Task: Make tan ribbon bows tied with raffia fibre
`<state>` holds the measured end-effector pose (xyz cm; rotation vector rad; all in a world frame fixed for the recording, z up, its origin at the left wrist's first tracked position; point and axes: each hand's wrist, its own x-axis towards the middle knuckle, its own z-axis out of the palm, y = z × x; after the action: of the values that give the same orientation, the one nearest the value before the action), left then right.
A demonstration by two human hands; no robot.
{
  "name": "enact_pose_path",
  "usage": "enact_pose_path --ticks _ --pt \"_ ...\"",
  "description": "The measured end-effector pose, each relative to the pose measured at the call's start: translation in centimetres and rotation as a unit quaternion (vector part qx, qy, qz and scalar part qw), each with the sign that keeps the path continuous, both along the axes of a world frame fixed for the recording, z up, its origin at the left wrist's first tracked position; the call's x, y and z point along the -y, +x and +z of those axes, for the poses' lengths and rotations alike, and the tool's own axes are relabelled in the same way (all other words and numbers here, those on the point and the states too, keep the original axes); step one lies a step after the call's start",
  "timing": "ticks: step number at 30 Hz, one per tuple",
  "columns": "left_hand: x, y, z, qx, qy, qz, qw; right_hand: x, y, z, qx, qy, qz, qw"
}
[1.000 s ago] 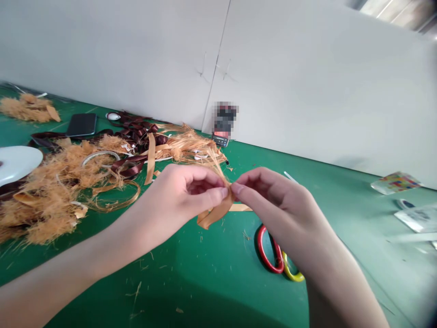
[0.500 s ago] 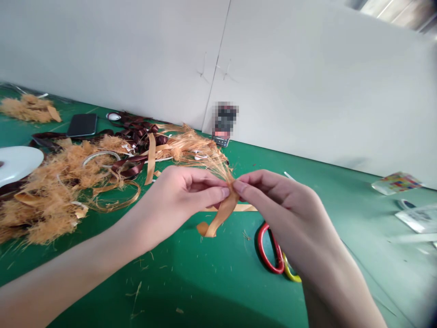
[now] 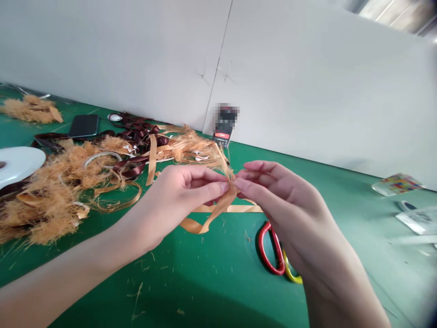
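Note:
An orange ribbon (image 3: 218, 209) is pinched at its frayed top end between my two hands above the green table (image 3: 211, 273). My left hand (image 3: 177, 196) is closed, thumb and forefinger squeezing the ribbon from the left. My right hand (image 3: 273, 187) pinches the same spot from the right, its other fingers raised a little. Loose orange threads fan upward from the pinch. The ribbon's tail curls down onto the table under my hands.
Heaps of frayed orange fibre (image 3: 58, 187) and dark maroon ribbon (image 3: 136, 136) cover the left of the table. Scissors with red and yellow handles (image 3: 273, 255) lie under my right wrist. A white spool (image 3: 17, 161), a black phone (image 3: 83, 125) and small packets (image 3: 396, 183) lie around.
More of the ribbon has come out below my hands, so its tail now lies longer and flatter on the table. My right hand's outer fingers have lifted slightly.

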<state>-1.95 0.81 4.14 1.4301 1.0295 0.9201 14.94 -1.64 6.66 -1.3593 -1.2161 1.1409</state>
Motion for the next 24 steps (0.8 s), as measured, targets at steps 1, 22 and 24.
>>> enact_pose_path --ticks 1,22,24 --pt "0.02 0.02 -0.06 -0.004 0.005 0.002 1.000 -0.03 0.02 -0.02 0.005 0.007 -0.006 1.000" --pt "0.00 0.25 -0.08 0.040 -0.018 -0.004 0.999 -0.23 0.39 -0.53 -0.020 0.037 -0.039 0.998" --pt "-0.03 0.30 -0.11 0.031 -0.018 -0.005 0.999 -0.22 0.41 -0.53 -0.024 0.043 -0.047 0.998"
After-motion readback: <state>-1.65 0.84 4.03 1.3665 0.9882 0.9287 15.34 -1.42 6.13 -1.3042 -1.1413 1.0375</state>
